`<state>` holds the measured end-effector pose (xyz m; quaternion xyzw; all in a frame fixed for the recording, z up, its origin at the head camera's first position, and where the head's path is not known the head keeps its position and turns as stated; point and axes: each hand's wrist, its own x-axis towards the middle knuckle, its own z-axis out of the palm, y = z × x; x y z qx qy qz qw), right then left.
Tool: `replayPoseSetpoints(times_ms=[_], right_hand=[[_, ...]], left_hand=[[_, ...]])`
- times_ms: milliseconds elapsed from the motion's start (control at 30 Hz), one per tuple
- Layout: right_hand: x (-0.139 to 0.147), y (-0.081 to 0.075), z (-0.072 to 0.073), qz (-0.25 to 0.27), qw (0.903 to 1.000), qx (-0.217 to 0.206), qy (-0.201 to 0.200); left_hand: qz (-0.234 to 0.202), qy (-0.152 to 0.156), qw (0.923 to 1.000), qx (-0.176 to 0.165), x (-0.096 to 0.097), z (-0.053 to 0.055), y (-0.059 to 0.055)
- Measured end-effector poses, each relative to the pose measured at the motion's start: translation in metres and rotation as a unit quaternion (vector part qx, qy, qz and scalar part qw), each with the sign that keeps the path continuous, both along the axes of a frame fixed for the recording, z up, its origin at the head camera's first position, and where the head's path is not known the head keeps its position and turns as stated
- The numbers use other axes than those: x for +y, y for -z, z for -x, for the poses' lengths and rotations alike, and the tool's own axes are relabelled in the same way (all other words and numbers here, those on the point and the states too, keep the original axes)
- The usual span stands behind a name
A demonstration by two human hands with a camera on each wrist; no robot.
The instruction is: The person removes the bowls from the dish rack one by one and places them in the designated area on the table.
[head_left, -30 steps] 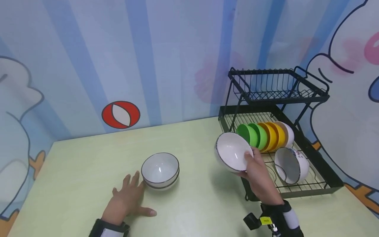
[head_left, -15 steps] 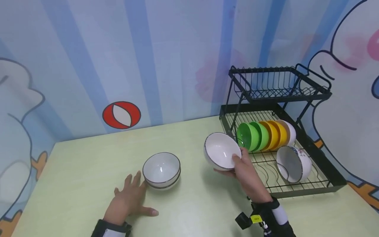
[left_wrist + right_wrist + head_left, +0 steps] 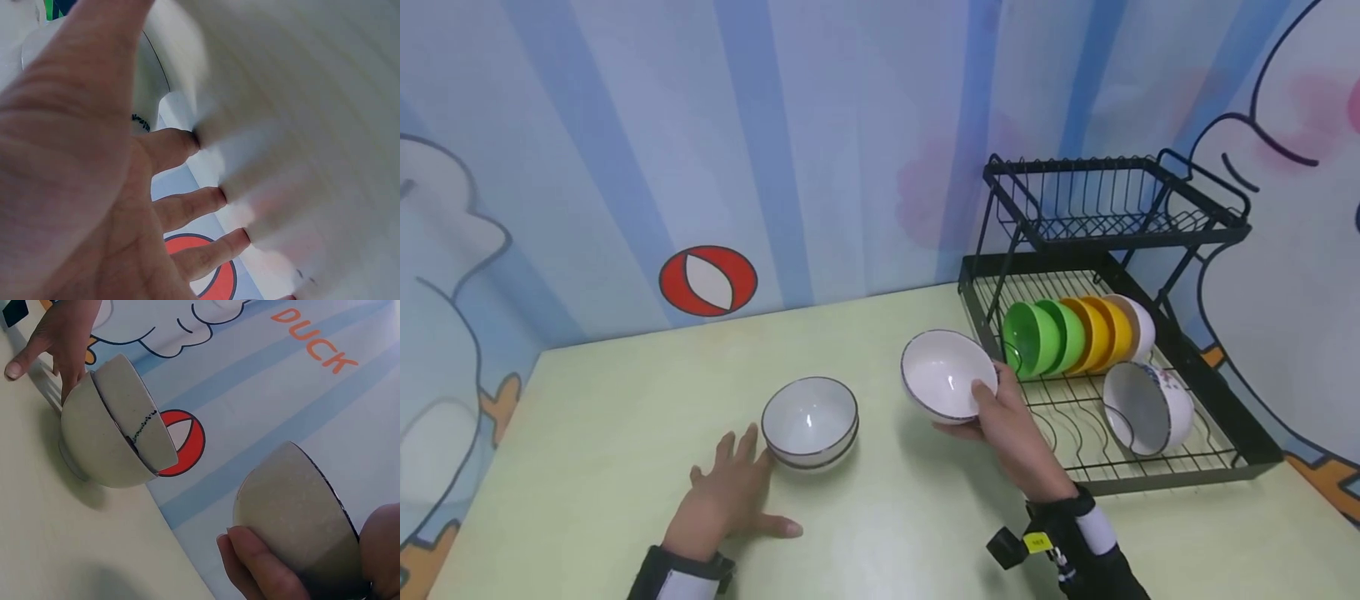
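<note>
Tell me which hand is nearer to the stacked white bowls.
Left. The left hand rests on the table close beside the stacked bowls, at their left. The right hand is farther off to their right, gripping a separate bowl.

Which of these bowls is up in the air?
The white, dark-rimmed bowl in the person's right grip; the two stacked white bowls stand on the table, and the other bowls sit tipped in the black rack.

The right grip [image 3: 1017,427] has carried its white bowl [image 3: 946,371] leftward over the last second: the dish rack [image 3: 1172,481] now lies farther to the grip's right, and the stacked bowls [image 3: 809,421] on its left are nearer.
</note>
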<state>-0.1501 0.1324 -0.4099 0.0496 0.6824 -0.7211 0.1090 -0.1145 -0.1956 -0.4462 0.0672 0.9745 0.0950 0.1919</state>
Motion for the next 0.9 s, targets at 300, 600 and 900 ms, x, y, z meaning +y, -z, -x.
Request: replayPoseSetpoints(times_ms=[300, 600, 900], right_hand=[[-0.008, 0.010, 0.005, -0.016, 0.9996, 0.015, -0.015], [-0.019, 0.023, 0.005, -0.042, 0.9986, 0.010, -0.029], [-0.027, 0.036, 0.003, -0.037, 0.9986, -0.002, -0.037]], left_hand=[[-0.002, -0.002, 1.0000, -0.005, 0.000, 0.001, -0.003], [-0.002, -0.007, 0.9999, -0.012, 0.000, 0.002, -0.001], [0.002, -0.010, 0.9998, -0.015, 0.001, 0.001, -0.001]])
